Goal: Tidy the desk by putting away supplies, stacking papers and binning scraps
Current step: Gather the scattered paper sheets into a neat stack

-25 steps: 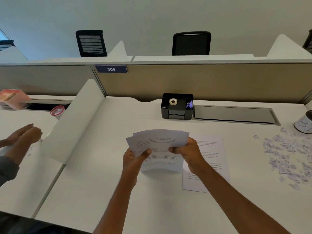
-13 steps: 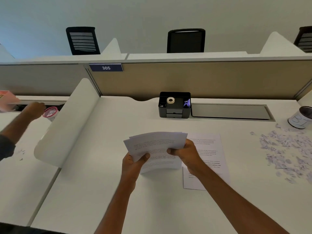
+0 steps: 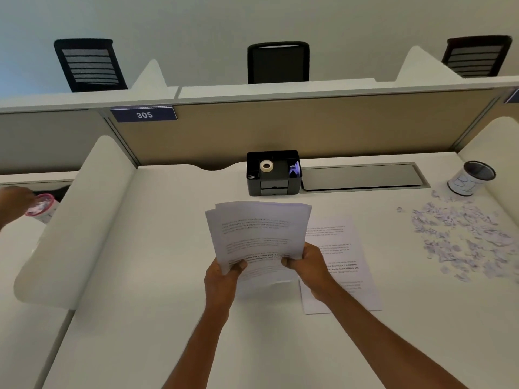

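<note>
White printed sheets [image 3: 259, 237] sit fanned in both hands above the middle of the desk [image 3: 146, 318], top edges uneven. Left hand [image 3: 223, 279] pinches the lower left corner, thumb on top and fingers curled under; right hand [image 3: 307, 265] clamps the lower right edge the same way. Compared with half a second ago the bundle stands steeper and higher, its bottom edge near the desktop, and the view has tipped toward the far partition. Judgement: sheets are being squared up, probably by tapping on the surface; stacking is under way, not finished.

One more printed page [image 3: 341, 265] lies flat just right of the hands, partly under the right wrist, not yet gathered.

Paper scraps [image 3: 460, 237] are scattered at far right, near a small cup [image 3: 470, 178]; binning not started.

Black organiser [image 3: 273, 172] at the far edge holds a tape roll [image 3: 266, 166].
</note>
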Demonstrator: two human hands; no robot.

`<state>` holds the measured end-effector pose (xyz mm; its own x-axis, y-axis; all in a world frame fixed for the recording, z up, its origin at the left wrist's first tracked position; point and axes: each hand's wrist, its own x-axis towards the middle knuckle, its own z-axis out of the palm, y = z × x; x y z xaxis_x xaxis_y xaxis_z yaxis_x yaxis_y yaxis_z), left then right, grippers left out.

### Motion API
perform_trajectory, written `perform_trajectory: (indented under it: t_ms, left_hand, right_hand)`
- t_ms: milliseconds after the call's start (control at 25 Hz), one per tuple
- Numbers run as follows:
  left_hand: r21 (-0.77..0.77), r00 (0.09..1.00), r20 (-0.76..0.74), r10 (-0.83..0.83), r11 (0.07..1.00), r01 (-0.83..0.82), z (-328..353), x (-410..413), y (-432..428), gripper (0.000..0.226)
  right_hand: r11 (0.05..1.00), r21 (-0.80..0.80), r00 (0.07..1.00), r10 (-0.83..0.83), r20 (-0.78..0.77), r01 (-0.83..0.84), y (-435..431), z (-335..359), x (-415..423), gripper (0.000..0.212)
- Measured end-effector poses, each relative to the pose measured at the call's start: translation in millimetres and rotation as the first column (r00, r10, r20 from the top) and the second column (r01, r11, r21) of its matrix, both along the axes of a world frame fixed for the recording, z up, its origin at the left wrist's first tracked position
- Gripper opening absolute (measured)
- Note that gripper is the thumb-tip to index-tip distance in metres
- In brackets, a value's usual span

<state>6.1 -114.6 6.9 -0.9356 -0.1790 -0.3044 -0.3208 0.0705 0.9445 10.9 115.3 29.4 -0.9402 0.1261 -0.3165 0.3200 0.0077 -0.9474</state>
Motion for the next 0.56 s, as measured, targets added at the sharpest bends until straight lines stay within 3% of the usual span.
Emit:
perform_trajectory:
  t_ms: [360, 560]
  left_hand:
    - [0.014, 0.995, -0.049, -0.081, 0.997, 0.082, 26.1, -23.2, 57.5, 0.033]
    - [-0.028, 0.990, 0.065, -0.124, 0.992, 0.126, 18.5, -23.9, 101.9, 0.031]
  right_hand:
    - [0.991, -0.085, 0.994, -0.106, 0.015, 0.107, 66.0, 8.0, 6.5, 0.040]
    - [0.987, -0.019, 0.986, -0.157, 0.056, 0.158, 111.2, 0.7, 17.4, 0.034]
